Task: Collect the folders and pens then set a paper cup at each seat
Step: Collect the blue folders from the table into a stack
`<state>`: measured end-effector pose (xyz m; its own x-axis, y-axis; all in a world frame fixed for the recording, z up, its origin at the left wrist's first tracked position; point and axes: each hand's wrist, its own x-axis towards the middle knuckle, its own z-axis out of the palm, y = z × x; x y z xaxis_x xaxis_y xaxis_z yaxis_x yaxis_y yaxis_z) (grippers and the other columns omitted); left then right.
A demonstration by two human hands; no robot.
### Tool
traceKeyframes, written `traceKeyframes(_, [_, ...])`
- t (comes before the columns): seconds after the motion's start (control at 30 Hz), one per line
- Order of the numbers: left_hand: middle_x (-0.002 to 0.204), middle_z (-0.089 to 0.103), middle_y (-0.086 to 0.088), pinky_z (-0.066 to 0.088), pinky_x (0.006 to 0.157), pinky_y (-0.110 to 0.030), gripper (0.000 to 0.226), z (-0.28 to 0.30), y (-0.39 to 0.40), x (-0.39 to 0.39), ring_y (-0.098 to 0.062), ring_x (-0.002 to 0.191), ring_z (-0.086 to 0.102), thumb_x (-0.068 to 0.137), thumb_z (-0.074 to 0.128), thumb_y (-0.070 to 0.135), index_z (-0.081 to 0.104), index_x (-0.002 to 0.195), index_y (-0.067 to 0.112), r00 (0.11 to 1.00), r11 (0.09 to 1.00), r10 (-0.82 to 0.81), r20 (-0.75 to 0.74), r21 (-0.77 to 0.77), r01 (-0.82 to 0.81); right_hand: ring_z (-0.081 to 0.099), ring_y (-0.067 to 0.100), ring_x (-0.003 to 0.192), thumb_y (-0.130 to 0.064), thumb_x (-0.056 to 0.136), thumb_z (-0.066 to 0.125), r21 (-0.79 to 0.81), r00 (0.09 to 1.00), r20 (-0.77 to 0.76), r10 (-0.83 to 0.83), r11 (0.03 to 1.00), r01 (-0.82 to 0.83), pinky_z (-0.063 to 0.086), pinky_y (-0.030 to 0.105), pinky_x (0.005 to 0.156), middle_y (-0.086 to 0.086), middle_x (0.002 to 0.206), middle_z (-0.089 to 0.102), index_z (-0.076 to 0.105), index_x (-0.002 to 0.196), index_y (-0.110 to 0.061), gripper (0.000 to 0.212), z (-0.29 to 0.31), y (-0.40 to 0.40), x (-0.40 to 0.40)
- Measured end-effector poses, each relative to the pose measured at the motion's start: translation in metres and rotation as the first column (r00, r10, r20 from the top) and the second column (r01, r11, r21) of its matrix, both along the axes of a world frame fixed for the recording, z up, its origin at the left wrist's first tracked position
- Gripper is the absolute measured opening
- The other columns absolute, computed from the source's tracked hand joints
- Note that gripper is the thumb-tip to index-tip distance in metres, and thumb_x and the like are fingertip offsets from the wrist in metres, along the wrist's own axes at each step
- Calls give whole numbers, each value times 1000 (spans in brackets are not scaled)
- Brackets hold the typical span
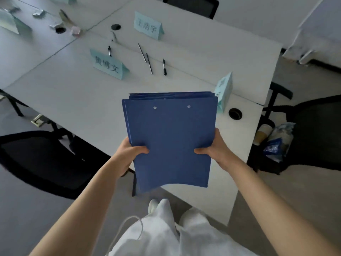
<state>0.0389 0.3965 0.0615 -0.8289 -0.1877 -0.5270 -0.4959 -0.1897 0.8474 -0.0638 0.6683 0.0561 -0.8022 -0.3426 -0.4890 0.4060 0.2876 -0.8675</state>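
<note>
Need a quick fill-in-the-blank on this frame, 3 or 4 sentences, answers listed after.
1. Both hands, the left hand and the right hand, hold a stack of ____ folders.
2. The pens lie on the white ____.
3. The top folder shows ____ round rivets near its far edge.
4. The name cards on the table are light ____.

Missing words: blue; table; two; green

Blue folders; white table; pale green name cards, dark lettering; black pens; black chairs; white trousers noted.
</note>
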Motion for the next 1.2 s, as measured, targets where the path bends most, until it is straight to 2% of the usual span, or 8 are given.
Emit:
traceKeyframes(0.13, [98,75,1,59,76,-31,59,2,-4,-16,-17,91,70,56,61,-8,64,112,12,994,996,-83,-70,-25,82,57,10,120,3,59,81,-33,991,-120,-65,998,62,55,33,89,-8,133,56,38,136,-29,93,-3,6,18])
traceKeyframes(0.3, [95,76,7,57,72,-24,62,-5,6,-23,-11,93,70,54,62,-10,65,107,20,989,994,-107,-107,-35,103,61,-5,104,19,72,70,3,946,-286,-152,987,159,52,13,76,5,121,59,41,133,-6,71,-10,6,26])
traceKeyframes(0.37, [96,76,8,57,73,-23,62,-6,9,-24,-7,93,70,56,62,-10,64,109,22,986,992,-118,-119,-48,113,61,-14,94,21,77,65,-13,943,-287,-170,985,174,50,9,71,2,115,59,42,129,-3,62,-15,8,27])
traceKeyframes(0.6, [91,75,15,56,73,-22,59,-20,13,-20,0,87,68,54,69,-2,63,106,26,990,983,-135,-44,-135,128,56,-19,100,12,72,75,62,967,-231,-106,990,124,48,5,75,-11,120,57,43,134,-17,75,-32,23,28])
traceKeyframes(0.8, [102,72,2,56,75,-24,63,-24,11,-19,-16,99,65,52,74,1,62,108,27,986,979,-165,38,-118,168,52,-24,100,8,75,75,96,985,-173,-21,995,38,46,2,74,-16,121,54,38,137,-19,77,-40,25,22])
traceKeyframes(0.93, [98,65,9,49,63,-13,62,-30,12,-20,-14,95,61,61,81,-9,56,107,24,968,940,-221,116,-240,244,52,-18,107,4,75,76,130,988,-153,25,992,-5,45,2,78,-12,125,54,38,141,-13,78,-46,27,24])
traceKeyframes(1.07, [102,61,15,46,70,-13,59,-38,13,-15,-5,92,57,73,78,-8,51,114,26,965,899,-230,123,-354,259,52,-26,90,5,77,74,145,985,-173,10,989,15,42,-2,72,-19,109,52,42,136,-4,67,-54,29,28])
traceKeyframes(1.2, [113,59,11,43,84,-20,63,-40,10,-16,0,98,55,77,79,0,46,124,26,953,849,-282,108,-434,300,52,-27,89,3,78,74,143,980,-200,-12,989,41,43,-1,72,-13,112,55,43,135,-2,65,-53,28,28])
